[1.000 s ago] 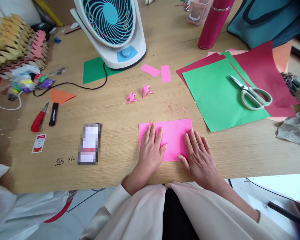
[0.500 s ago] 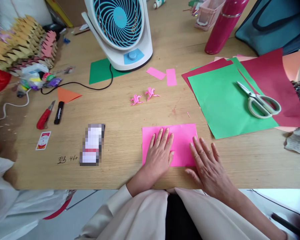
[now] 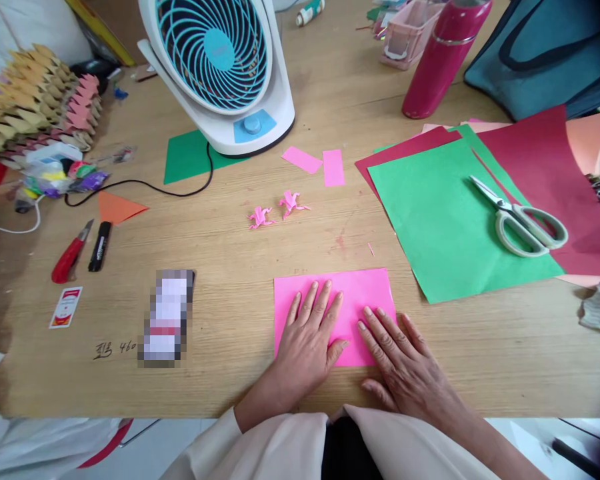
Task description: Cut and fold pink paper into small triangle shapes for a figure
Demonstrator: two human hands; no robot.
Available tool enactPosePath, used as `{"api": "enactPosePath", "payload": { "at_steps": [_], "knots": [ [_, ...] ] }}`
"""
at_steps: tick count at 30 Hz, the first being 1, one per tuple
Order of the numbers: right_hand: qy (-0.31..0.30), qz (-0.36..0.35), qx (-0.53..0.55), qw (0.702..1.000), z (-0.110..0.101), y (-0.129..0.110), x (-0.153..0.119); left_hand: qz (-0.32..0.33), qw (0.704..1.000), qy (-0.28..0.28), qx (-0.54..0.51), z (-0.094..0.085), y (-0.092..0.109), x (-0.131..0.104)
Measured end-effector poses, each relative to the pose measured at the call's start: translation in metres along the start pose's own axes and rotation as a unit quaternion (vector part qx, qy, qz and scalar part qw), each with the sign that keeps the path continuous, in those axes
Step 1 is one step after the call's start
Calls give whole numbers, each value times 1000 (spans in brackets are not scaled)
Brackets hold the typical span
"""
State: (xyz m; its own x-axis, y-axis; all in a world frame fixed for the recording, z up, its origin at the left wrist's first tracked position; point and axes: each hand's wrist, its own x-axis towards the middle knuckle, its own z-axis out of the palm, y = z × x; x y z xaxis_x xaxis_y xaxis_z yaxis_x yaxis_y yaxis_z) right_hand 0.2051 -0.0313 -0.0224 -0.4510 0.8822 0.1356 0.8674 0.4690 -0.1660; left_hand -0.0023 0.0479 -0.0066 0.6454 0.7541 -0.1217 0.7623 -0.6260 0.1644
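A bright pink sheet of paper (image 3: 353, 287) lies flat near the table's front edge. My left hand (image 3: 307, 333) rests palm down on its left half, fingers stretched out. On the right side of the sheet lie the fingertips of my right hand (image 3: 400, 360), also flat, its thumb and palm reaching past the paper's edge onto the wood. Beyond the sheet sit two small folded pink paper frogs (image 3: 291, 203). Two pink paper rectangles (image 3: 334, 168) lie farther back, and a thin pink scrap (image 3: 371, 249) is nearer the sheet.
White-handled scissors (image 3: 525, 223) lie on green paper (image 3: 445, 220) at the right, over red sheets. A fan (image 3: 260, 133) and a magenta bottle (image 3: 437, 73) stand at the back. Leftward are a blurred-out phone (image 3: 167, 317), a red knife (image 3: 70, 257) and a black marker (image 3: 100, 247).
My right hand has slid left, farther onto the pink sheet. My left hand stays flat on it. The whole view has tilted, so the table's things appear lower.
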Motion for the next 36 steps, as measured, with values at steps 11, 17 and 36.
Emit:
{"api": "enactPosePath", "payload": {
  "at_steps": [11,17,36],
  "knots": [
    [21,6,35,999,-1,3,3,136,991,-18,9,-7,-21,-23],
    [37,-26,39,998,-7,13,6,167,986,13,1,-9,-26,-26],
    [6,-57,63,996,-5,10,0,49,998,-32,24,-2,-38,-88]
  ]
}}
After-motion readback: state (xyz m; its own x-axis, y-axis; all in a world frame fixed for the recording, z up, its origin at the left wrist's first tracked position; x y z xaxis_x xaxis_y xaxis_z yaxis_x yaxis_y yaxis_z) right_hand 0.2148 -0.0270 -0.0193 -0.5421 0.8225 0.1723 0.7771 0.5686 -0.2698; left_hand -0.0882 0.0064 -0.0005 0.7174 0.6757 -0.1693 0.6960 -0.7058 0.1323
